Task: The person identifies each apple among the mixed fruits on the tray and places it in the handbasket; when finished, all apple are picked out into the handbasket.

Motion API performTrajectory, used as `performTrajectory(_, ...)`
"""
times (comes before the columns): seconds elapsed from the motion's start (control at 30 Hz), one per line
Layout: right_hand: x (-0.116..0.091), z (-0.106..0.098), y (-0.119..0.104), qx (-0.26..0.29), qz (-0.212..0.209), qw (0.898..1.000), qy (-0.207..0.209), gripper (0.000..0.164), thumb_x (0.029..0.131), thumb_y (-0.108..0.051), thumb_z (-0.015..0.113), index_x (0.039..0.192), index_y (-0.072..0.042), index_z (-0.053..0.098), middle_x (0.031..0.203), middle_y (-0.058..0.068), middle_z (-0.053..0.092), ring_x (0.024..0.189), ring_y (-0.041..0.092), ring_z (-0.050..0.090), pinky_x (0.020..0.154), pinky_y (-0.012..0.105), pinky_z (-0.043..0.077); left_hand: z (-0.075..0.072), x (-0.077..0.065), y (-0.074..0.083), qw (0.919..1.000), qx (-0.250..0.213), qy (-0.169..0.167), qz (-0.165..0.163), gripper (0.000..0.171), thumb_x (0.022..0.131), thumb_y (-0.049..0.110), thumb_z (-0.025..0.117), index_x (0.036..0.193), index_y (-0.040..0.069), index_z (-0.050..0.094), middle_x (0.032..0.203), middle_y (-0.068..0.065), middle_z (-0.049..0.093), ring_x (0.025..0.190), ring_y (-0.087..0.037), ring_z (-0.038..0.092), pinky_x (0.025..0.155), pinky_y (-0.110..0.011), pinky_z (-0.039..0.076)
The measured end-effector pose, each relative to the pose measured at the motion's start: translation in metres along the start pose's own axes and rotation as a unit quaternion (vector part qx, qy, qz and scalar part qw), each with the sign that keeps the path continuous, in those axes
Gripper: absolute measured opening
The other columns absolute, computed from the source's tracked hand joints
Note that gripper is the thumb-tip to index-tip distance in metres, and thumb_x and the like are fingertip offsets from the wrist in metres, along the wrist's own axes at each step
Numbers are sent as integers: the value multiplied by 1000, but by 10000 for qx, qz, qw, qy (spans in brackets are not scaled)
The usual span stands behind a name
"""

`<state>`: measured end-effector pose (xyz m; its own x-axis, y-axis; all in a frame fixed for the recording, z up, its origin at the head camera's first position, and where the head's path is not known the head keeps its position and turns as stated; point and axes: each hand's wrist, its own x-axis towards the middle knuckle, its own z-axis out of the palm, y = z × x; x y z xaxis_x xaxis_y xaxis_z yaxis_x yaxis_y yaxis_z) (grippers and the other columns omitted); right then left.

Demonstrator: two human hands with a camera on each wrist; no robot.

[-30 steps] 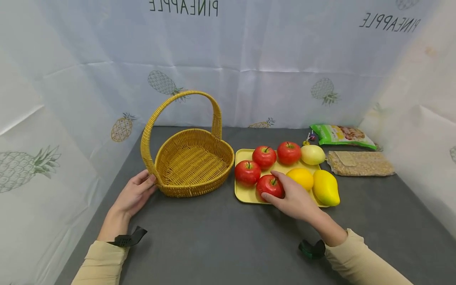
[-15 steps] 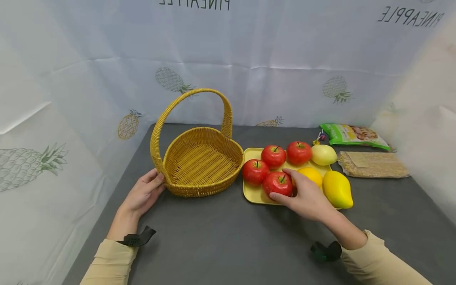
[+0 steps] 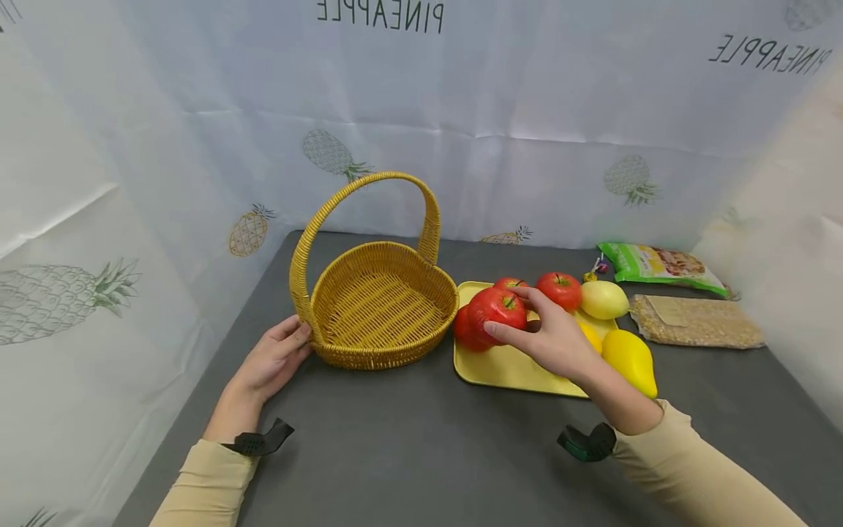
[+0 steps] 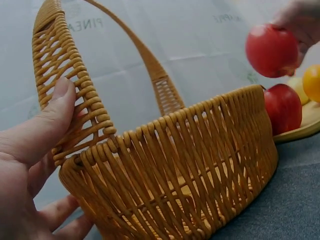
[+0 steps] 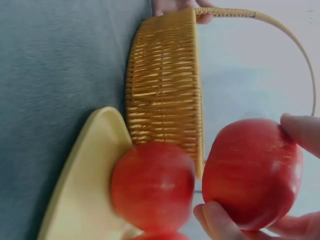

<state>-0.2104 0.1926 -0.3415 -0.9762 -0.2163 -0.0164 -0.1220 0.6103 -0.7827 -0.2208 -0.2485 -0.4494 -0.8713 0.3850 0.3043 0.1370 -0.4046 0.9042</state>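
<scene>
My left hand (image 3: 271, 360) holds the yellow wicker basket (image 3: 372, 359) where its tall handle meets the rim. In the left wrist view the thumb (image 4: 60, 102) lies on the woven handle, with fingers behind it. My right hand (image 3: 560, 340) grips a red apple (image 3: 494, 315) between thumb and fingers, raised above the yellow tray (image 3: 510, 369). Other red apples stay on the tray; one (image 5: 152, 185) sits by the corner nearest the basket, partly covered in the head view by the held apple. No fruit shows inside the basket.
On the tray's right side are a pale yellow fruit (image 3: 604, 300), a yellow-orange fruit (image 3: 590, 337) partly behind the right hand, and a mango (image 3: 630, 360). Beyond lie a green packet (image 3: 661, 267), a clear bag of grains (image 3: 701, 322) and small lollipops (image 3: 598, 269). Patterned cloth walls surround the table.
The right hand has lifted the apple off the tray and carried it slightly left, in front of the other apples. The left hand keeps its hold on the basket; the head view has shifted.
</scene>
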Motion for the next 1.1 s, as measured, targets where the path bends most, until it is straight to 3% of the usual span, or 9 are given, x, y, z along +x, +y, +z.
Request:
performTrajectory(0.2,20,11,-10,354,-68,9986,-390,78,86,-58,78,148,-21,47,140,6,56,128,30,55,96,48,54,1,-1,-5,9999,4,101,-47,30,112,9,45,128,15,68,127,2,62,123,-12,56,104,-26,46)
performTrajectory(0.5,40,24,-23,872,193,9915,-945,78,87,-55,79,148,-19,48,139,10,54,125,32,52,95,47,55,-1,-2,-1,9983,275,440,-249,30,110,12,49,134,13,67,131,3,62,126,-13,55,103,-25,46)
performTrajectory(0.8,50,42,-30,1114,60,9890,-975,78,83,-49,85,145,-16,52,137,7,57,122,32,57,90,44,57,-1,-6,1,9968,456,551,-368,29,111,14,49,132,17,68,137,5,59,135,-10,48,106,-21,42)
performTrajectory(1.1,58,36,-39,877,72,9907,-1037,78,86,-51,81,147,-17,49,139,10,55,125,32,52,96,50,54,-1,-4,-1,9969,563,447,-324,29,111,14,49,129,22,69,141,6,56,139,-11,44,108,-22,40)
